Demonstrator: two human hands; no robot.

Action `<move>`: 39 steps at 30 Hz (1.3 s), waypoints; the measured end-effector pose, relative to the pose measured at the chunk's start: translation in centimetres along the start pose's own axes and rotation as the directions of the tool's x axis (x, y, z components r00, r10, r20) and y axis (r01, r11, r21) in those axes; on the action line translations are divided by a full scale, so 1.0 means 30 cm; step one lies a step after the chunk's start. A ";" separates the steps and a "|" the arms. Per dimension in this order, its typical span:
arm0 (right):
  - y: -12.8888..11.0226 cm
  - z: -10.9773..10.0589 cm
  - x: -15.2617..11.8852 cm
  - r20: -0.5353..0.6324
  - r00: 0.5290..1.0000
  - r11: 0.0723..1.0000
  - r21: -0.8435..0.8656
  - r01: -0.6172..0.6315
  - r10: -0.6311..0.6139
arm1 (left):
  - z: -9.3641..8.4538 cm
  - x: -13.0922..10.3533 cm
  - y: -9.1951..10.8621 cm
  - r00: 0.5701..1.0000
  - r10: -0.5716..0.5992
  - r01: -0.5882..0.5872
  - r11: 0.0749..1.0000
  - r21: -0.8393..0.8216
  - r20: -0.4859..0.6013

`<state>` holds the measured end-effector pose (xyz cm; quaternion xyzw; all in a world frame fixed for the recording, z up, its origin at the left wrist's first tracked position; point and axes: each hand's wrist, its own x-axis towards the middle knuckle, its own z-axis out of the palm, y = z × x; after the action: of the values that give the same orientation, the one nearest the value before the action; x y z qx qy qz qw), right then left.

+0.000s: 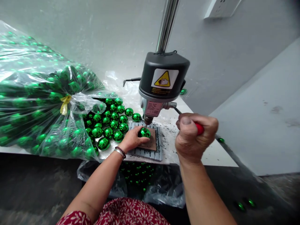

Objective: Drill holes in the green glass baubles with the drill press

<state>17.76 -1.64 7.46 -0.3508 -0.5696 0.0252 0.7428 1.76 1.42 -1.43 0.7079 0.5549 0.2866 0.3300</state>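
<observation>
My left hand (135, 137) is closed round a shiny green ball (145, 133), which rests on a brown square board (152, 142) over the drill press's grey slotted base (157, 153). Directly above that ball stands a drill press (164, 76) with a black head; its bit comes down to the ball's top, though whether it has gone in I cannot tell. My right hand (194, 137) grips the press's feed lever, whose red knob (199, 128) shows beside the fingers.
Many green balls (114, 124) lie loose left of the base, beside a large tied plastic bag (64, 122) full of them. Below the table edge, a plastic-lined container (164, 187) holds more. Dark shavings litter the white table (211, 156). Two balls (241, 206) lie on the floor.
</observation>
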 end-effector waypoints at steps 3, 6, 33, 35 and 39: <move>0.009 0.003 -0.011 -0.011 1.000 1.000 0.022 -0.005 0.006 | 0.000 -0.001 -0.001 1.000 0.013 -0.013 1.000 -0.005 0.003; 0.017 0.008 -0.021 -0.024 1.000 0.999 0.050 -0.014 0.015 | 0.002 -0.002 -0.005 1.000 0.015 -0.015 1.000 -0.003 -0.007; -0.063 0.087 0.280 0.021 0.993 0.991 -0.072 -0.113 0.115 | -0.003 -0.052 0.033 0.992 -0.063 0.063 0.998 -0.010 -0.111; -0.056 0.087 0.285 0.040 0.991 0.990 -0.063 -0.124 0.126 | -0.011 -0.057 0.047 0.994 -0.069 0.071 0.997 0.025 -0.085; -0.046 0.079 0.281 0.059 0.990 0.991 -0.037 -0.127 0.129 | -0.026 -0.077 0.060 0.986 -0.154 0.159 0.983 0.094 -0.062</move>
<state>18.15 2.18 15.46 -0.3981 -0.5687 0.0740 0.7160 1.73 -1.01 0.37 0.6694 0.6310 0.2515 0.3009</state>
